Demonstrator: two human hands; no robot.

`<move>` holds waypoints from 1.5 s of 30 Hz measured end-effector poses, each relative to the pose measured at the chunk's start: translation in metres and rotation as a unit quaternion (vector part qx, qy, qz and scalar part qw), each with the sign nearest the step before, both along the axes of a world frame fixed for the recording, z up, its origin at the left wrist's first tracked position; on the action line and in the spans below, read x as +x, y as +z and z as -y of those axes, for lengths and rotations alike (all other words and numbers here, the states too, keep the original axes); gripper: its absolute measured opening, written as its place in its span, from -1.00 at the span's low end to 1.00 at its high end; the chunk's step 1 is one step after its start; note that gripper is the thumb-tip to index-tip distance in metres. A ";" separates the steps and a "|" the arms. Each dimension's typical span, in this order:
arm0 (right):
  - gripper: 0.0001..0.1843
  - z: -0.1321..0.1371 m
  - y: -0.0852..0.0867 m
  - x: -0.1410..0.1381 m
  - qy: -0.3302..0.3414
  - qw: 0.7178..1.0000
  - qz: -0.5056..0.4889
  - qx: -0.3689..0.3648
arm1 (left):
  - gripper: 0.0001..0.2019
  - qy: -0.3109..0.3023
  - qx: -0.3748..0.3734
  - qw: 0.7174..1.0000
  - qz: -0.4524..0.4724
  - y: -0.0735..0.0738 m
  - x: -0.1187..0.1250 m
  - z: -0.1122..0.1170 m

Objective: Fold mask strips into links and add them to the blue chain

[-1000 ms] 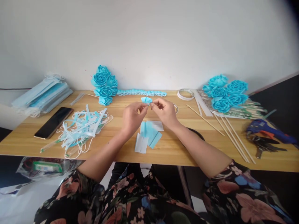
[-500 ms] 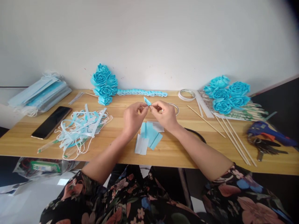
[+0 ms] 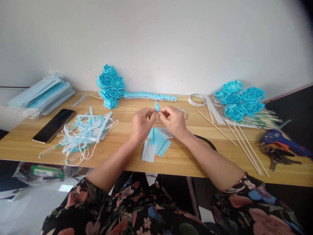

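Between the fingertips of both hands is a small folded piece of blue mask fabric (image 3: 156, 105), held above the middle of the table. My left hand (image 3: 143, 122) pinches its lower left side. My right hand (image 3: 173, 121) pinches it from the right, and the two hands nearly touch. Just below them on the wood lie several cut pieces of blue and white mask fabric (image 3: 160, 143). Behind my right hand a roll of tape (image 3: 186, 112) shows in part. Farther back stretches a pleated blue strip (image 3: 150, 96).
Blue fabric roses (image 3: 111, 86) stand at back left, more roses (image 3: 233, 98) at right. At left are stacked masks (image 3: 44, 94), a phone (image 3: 54, 125) and tangled scraps (image 3: 85, 135). Wooden sticks (image 3: 244, 148), another tape roll (image 3: 197, 100) and a glue gun (image 3: 281, 140) lie right.
The fabric piece has turned a little between my fingertips and now stands more upright. Both hands keep their pinch in nearly the same place. The view has shifted slightly.
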State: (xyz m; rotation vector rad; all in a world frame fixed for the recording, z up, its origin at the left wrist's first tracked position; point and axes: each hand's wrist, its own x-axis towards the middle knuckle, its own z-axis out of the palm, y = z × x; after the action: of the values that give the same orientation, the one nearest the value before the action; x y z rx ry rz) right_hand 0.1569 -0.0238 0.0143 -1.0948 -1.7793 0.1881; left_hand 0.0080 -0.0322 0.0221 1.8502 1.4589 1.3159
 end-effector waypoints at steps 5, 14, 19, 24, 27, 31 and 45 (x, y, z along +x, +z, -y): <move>-0.86 0.000 -0.001 0.000 -0.003 1.000 0.006 0.000 | -0.87 -0.005 0.000 1.000 0.012 -0.002 -0.001 -0.001; -0.86 0.001 0.001 -0.002 0.001 1.000 -0.011 -0.029 | -0.87 -0.005 -0.030 0.999 0.045 -0.001 -0.002 -0.004; -0.85 0.002 0.003 -0.002 0.005 0.997 -0.045 -0.064 | -0.85 -0.020 -0.025 0.997 0.068 -0.004 -0.002 -0.004; -0.84 0.002 0.005 -0.001 0.016 0.993 -0.079 -0.091 | -0.84 -0.033 -0.009 0.997 0.067 -0.006 -0.002 -0.002; -0.84 0.002 0.006 -0.002 0.018 0.992 -0.085 -0.095 | -0.83 -0.036 -0.010 0.996 0.076 -0.006 -0.003 -0.002; -0.85 0.004 0.009 -0.002 0.027 0.989 -0.095 -0.114 | -0.78 -0.053 -0.044 0.988 0.138 -0.004 -0.004 -0.003; -0.78 0.000 0.007 0.004 0.145 0.945 -0.206 -0.210 | -0.72 -0.179 -0.193 0.895 0.359 -0.006 -0.009 -0.008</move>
State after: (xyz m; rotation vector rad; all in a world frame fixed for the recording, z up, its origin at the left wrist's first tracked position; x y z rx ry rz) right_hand 0.1611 -0.0234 0.0211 -0.9845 -1.5399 0.9439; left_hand -0.0007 -0.0240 0.0159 1.1126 0.8467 1.2181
